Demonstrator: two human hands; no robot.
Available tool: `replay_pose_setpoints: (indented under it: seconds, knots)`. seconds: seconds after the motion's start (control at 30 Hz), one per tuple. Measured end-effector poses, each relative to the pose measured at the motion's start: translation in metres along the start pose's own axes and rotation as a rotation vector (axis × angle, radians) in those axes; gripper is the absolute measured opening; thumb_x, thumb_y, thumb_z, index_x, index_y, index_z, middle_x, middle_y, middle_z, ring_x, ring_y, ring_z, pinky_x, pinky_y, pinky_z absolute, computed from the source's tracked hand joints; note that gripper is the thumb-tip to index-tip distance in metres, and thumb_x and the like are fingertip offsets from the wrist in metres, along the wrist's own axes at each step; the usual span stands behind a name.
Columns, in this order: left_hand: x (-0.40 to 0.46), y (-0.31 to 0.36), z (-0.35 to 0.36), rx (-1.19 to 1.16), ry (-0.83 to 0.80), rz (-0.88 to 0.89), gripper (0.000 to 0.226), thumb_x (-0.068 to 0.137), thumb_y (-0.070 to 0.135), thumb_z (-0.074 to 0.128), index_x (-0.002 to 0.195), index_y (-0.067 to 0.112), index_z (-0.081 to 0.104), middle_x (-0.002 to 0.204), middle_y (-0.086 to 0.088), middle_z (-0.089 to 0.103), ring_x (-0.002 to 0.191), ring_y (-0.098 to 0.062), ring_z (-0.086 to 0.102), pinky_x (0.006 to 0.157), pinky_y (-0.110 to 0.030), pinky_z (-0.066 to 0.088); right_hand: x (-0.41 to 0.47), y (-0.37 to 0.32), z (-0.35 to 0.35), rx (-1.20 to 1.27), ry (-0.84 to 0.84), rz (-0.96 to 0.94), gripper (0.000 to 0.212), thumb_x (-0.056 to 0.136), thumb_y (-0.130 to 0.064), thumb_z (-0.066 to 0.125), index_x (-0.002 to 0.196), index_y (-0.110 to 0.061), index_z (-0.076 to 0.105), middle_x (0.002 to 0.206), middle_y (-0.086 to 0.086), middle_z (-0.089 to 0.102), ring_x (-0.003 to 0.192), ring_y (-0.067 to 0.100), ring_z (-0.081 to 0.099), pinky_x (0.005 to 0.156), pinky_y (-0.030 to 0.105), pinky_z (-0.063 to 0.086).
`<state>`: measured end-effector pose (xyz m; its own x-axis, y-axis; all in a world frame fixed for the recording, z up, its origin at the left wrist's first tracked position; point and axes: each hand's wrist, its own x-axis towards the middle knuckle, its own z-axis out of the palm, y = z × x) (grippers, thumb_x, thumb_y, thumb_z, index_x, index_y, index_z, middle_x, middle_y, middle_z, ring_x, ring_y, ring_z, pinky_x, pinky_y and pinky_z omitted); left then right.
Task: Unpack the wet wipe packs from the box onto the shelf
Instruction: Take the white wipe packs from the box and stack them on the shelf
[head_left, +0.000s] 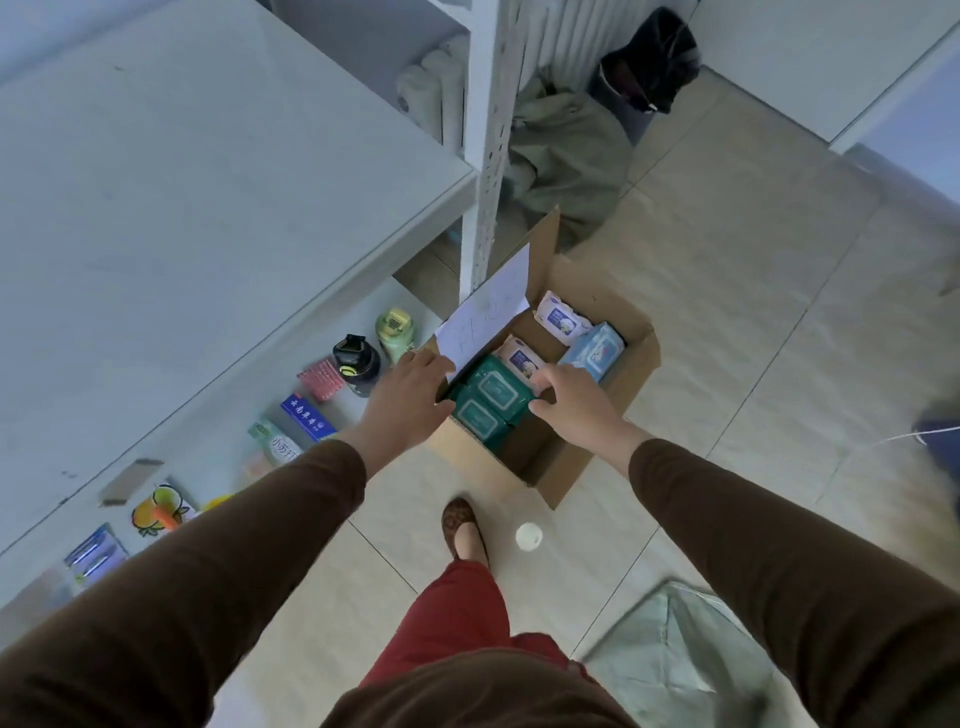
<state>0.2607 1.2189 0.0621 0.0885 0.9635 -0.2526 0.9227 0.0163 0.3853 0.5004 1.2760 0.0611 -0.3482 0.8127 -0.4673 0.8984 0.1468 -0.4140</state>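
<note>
Green wipe packs (485, 402) looked soft, slippery; right hand (574, 402) pinched the upper one's edge, left hand (410, 395) splayed open on the box (563, 467) flap.

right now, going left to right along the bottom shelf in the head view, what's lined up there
pen pack → orange fruit carton → green box → blue box → red pack → black bottle → green bottle

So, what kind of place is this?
Probably a storeroom or small shop's back area: a white metal shelf with mixed goods beneath, a brown cardboard box of wipe packs on a beige tiled floor.
</note>
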Motion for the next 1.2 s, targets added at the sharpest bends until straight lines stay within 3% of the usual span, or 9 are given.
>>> replay_pose_setpoints:
  seconds: [0.27, 0.47, 0.57, 0.63, 0.77, 0.87, 1.0, 1.2]
  knots:
    - [0.11, 0.039, 0.063, 0.041, -0.226, -0.021, 0.048, 0.089, 0.029, 0.062, 0.135, 0.02, 0.05, 0.135, -0.004, 0.051, 0.123, -0.025, 0.047, 0.096, -0.044, 0.046, 0.082, 0.099, -0.024, 0.059, -0.049, 0.1, 0.044, 0.097, -0.03, 0.06, 0.137, -0.015, 0.05, 0.133, 0.005, 0.059, 0.123, 0.024, 0.056, 0.085, 0.027, 0.043]
    - [0.181, 0.056, 0.114, 0.078, -0.341, -0.092, 0.048, 0.091, 0.029, 0.063, 0.136, 0.021, 0.048, 0.132, -0.002, 0.051, 0.122, -0.023, 0.048, 0.095, -0.042, 0.049, 0.181, 0.172, -0.022, 0.016, -0.07, 0.164, 0.057, 0.098, -0.029, 0.057, 0.148, -0.013, 0.037, 0.143, 0.011, 0.05, 0.13, 0.029, 0.051, 0.097, 0.038, 0.047]
    - [0.218, 0.057, 0.147, 0.092, -0.387, -0.13, 0.05, 0.092, 0.029, 0.061, 0.139, 0.021, 0.045, 0.135, -0.001, 0.049, 0.126, -0.024, 0.046, 0.1, -0.04, 0.045, 0.239, 0.209, -0.008, -0.014, -0.087, 0.142, 0.052, 0.096, -0.029, 0.055, 0.142, -0.009, 0.042, 0.132, 0.015, 0.056, 0.123, 0.033, 0.054, 0.088, 0.038, 0.05]
    - [0.244, 0.053, 0.174, 0.112, -0.415, -0.151, 0.051, 0.093, 0.031, 0.06, 0.141, 0.022, 0.044, 0.141, -0.001, 0.047, 0.13, -0.023, 0.044, 0.104, -0.04, 0.043, 0.276, 0.232, 0.003, -0.083, -0.1, 0.143, 0.043, 0.094, -0.03, 0.056, 0.13, -0.007, 0.049, 0.124, 0.016, 0.057, 0.117, 0.033, 0.054, 0.076, 0.034, 0.042]
    - [0.3, 0.043, 0.234, 0.133, -0.469, -0.18, 0.053, 0.092, 0.031, 0.06, 0.142, 0.021, 0.043, 0.144, -0.001, 0.045, 0.134, -0.023, 0.041, 0.106, -0.037, 0.039, 0.346, 0.271, 0.029, -0.149, -0.095, 0.135, 0.036, 0.091, -0.024, 0.056, 0.122, -0.007, 0.052, 0.122, 0.019, 0.059, 0.112, 0.035, 0.055, 0.087, 0.036, 0.043]
    - [0.343, 0.03, 0.278, 0.164, -0.47, -0.165, 0.053, 0.092, 0.026, 0.059, 0.142, 0.021, 0.042, 0.14, -0.001, 0.047, 0.128, -0.024, 0.045, 0.1, -0.038, 0.044, 0.392, 0.29, 0.054, -0.116, -0.08, 0.159, 0.044, 0.091, -0.022, 0.057, 0.13, -0.006, 0.047, 0.128, 0.017, 0.052, 0.119, 0.034, 0.049, 0.095, 0.039, 0.042]
    - [0.39, 0.01, 0.333, 0.282, -0.48, -0.115, 0.047, 0.091, 0.015, 0.058, 0.136, 0.018, 0.047, 0.134, -0.003, 0.05, 0.122, -0.025, 0.05, 0.089, -0.036, 0.046, 0.439, 0.311, 0.094, -0.13, -0.019, 0.182, 0.045, 0.086, -0.02, 0.061, 0.127, -0.007, 0.046, 0.13, 0.014, 0.05, 0.122, 0.031, 0.047, 0.089, 0.042, 0.049]
    - [0.427, -0.025, 0.402, 0.464, -0.409, 0.053, 0.055, 0.077, 0.008, 0.071, 0.129, 0.018, 0.056, 0.133, -0.003, 0.056, 0.123, -0.025, 0.055, 0.094, -0.038, 0.048, 0.477, 0.325, 0.155, -0.266, 0.115, 0.202, 0.05, 0.08, -0.018, 0.064, 0.126, -0.007, 0.046, 0.125, 0.015, 0.054, 0.113, 0.034, 0.052, 0.093, 0.041, 0.038]
